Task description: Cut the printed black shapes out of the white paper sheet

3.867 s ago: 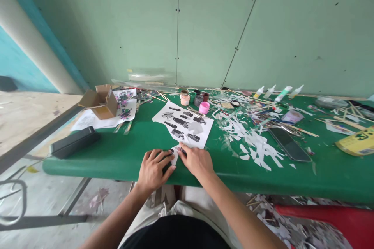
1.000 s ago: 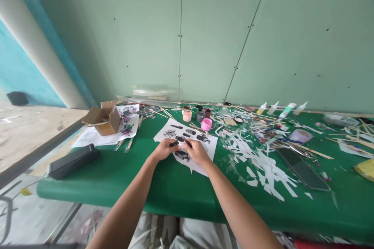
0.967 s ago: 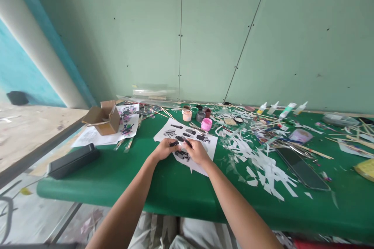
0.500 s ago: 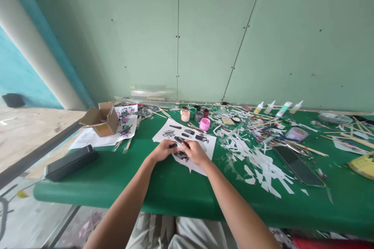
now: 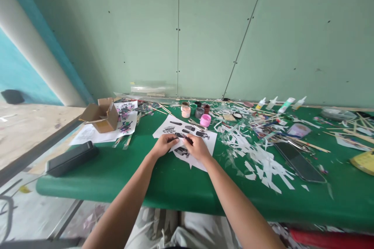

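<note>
Shifted from the near edge of the printed sheet (image 5: 179, 128) to over its middle, the left hand (image 5: 164, 144) and right hand (image 5: 197, 148) pinch a small white paper piece (image 5: 175, 145) between curled fingertips, forearms converging from its near side; green table (image 5: 125, 175) shows between sheet and rounded front edge, white scraps (image 5: 271, 166) lie right of the sheet, a pink jar (image 5: 205, 120) just beyond it

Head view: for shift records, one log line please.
Left hand: pinching white paper piece; right hand: same; beneath: white printed paper sheet
</note>
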A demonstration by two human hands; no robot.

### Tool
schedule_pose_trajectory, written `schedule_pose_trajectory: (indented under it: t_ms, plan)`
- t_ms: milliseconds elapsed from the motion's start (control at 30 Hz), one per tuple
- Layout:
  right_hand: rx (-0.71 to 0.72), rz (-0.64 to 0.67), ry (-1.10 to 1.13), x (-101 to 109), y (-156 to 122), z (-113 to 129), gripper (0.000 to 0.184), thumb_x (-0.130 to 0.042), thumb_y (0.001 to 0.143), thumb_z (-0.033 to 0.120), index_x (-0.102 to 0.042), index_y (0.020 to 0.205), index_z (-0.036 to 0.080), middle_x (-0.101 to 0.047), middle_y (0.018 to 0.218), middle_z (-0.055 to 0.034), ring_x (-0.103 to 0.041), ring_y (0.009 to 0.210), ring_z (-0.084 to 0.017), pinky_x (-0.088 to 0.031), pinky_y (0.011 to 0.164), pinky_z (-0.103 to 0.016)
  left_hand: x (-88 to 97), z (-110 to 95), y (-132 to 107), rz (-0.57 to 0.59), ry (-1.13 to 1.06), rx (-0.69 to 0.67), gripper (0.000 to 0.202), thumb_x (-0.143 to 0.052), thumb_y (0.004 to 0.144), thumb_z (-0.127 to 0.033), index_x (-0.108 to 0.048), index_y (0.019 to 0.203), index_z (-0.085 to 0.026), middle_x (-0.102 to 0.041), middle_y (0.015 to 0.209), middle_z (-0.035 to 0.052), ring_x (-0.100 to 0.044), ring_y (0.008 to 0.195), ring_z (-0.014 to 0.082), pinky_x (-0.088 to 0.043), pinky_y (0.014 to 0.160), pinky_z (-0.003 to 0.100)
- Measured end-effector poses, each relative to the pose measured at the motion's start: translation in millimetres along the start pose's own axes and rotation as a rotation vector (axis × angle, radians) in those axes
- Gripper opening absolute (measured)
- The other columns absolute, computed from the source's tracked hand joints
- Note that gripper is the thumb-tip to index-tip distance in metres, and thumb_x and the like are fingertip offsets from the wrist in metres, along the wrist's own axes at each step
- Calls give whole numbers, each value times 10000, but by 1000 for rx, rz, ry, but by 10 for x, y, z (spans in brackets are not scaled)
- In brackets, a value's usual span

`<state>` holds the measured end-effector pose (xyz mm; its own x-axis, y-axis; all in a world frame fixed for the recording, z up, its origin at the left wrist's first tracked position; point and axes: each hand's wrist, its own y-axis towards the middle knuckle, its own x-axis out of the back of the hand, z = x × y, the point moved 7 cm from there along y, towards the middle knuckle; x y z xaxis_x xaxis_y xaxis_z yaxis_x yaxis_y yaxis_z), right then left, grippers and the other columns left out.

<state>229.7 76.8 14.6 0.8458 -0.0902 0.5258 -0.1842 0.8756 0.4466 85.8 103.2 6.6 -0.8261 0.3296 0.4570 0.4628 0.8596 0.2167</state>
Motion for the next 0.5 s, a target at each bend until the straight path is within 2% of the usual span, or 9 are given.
schedule_pose_trajectory:
  t_ms: [167, 300, 500]
  plan:
    - [24, 5, 0, 8, 4, 19, 296, -459, 877, 437, -573, 705, 224, -639, 665, -35, -591, 628, -191, -406, 583, -281, 8, 15, 7, -11, 12, 8, 429, -607, 792, -559, -623, 714, -138, -553, 616, -1, -455, 585, 124, -358, 554, 254]
    - [36, -6, -12, 6, 7, 25, 249, -473, 870, 400, -613, 763, 224, -683, 745, -53, -620, 688, -202, -429, 623, -284, -2, -10, -5, 0, 33, 12, 415, -611, 785, -551, -625, 704, -144, -544, 604, -10, -440, 582, 121, -348, 549, 250]
    - [36, -1, -52, 25, 11, 55, 204, -490, 853, 351, -594, 718, 238, -649, 665, -22, -578, 617, -183, -401, 589, -271, -8, -31, 16, 23, 50, 14, 418, -604, 785, -554, -611, 670, -153, -510, 572, -21, -422, 570, 121, -352, 543, 250]
